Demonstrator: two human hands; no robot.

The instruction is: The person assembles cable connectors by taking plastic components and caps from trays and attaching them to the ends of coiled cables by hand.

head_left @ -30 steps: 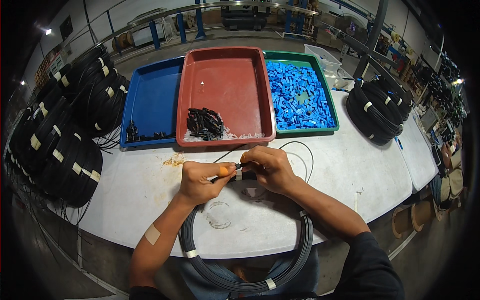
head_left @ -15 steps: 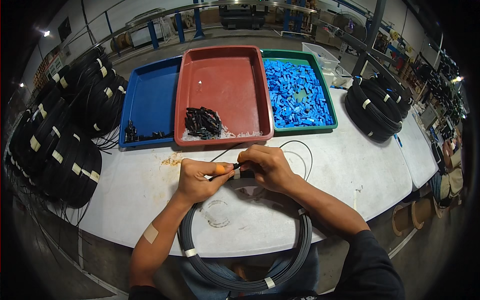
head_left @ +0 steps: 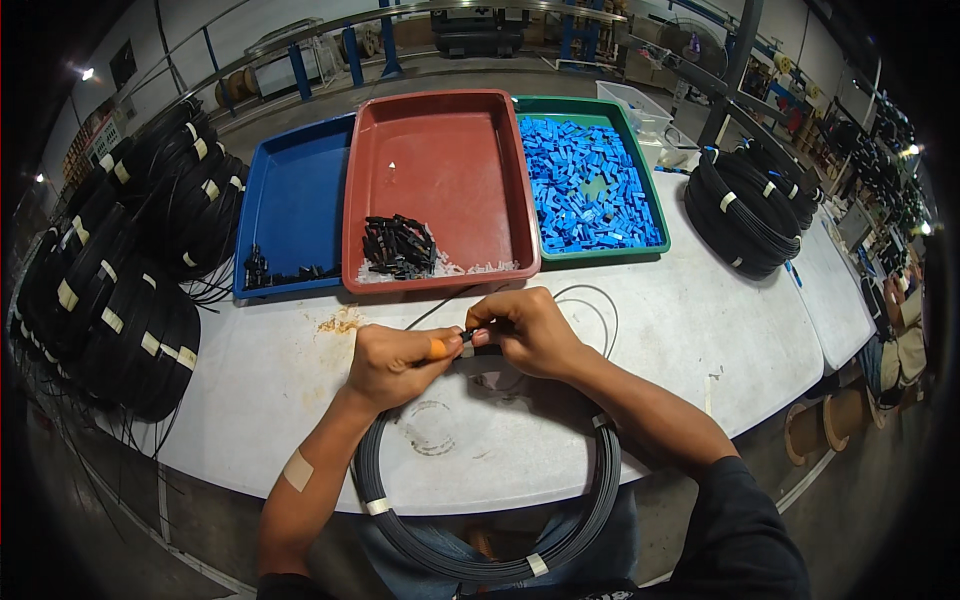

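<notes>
Over the middle of the table, my two hands meet around a small black connector (head_left: 468,336). My left hand (head_left: 395,362), with orange tape on one finger, pinches its left side. The thumb and fingers of my right hand (head_left: 532,332) close on its right side and partly cover it. A thin black cable end runs up behind the hands, and another loop (head_left: 614,318) curves out to the right. Below them a coil of black cable (head_left: 606,490), banded with pale tape, hangs over the table's near edge toward my lap.
A red tray (head_left: 455,190) holds black connectors and small white pieces. Beside it stand a blue tray (head_left: 290,175) with a few black parts and a green tray (head_left: 655,225) full of blue pieces. Cable coils are stacked at left (head_left: 140,340) and at right (head_left: 735,225).
My right hand's fingers have shifted slightly left and curled closer around the connector. My left hand keeps its pinch. The whole view has moved a little.
</notes>
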